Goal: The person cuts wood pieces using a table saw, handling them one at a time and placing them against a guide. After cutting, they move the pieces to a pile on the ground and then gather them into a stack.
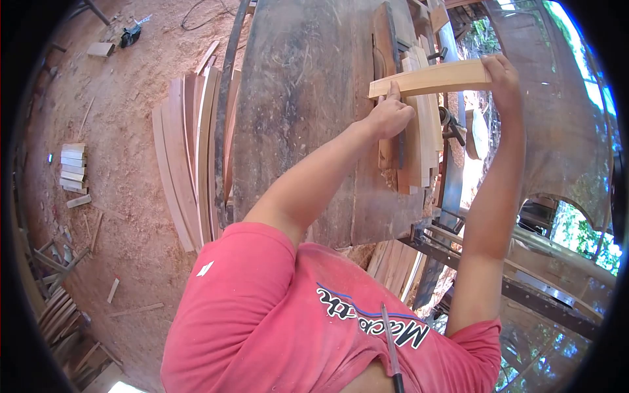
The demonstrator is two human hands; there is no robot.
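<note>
A short, pale wooden board (436,77) lies crosswise over the right side of the large worn worktable (295,85). My right hand (503,77) is wrapped round its right end. My left hand (391,118) is at the board's left end, its index finger laid over the face and the other fingers curled by the near edge. Beneath the board stands a stack of light wooden strips (429,137), partly covered by it. A dark upright wooden fence (386,46) runs along the table beside that stack.
Long curved planks (180,150) lean against the table's left side. A small stack of short boards (73,167) sits on the sawdust-covered floor (124,229). Metal rails (445,249) and a clamp-like handle (452,124) are at the right. A pen (391,344) hangs from my shirt.
</note>
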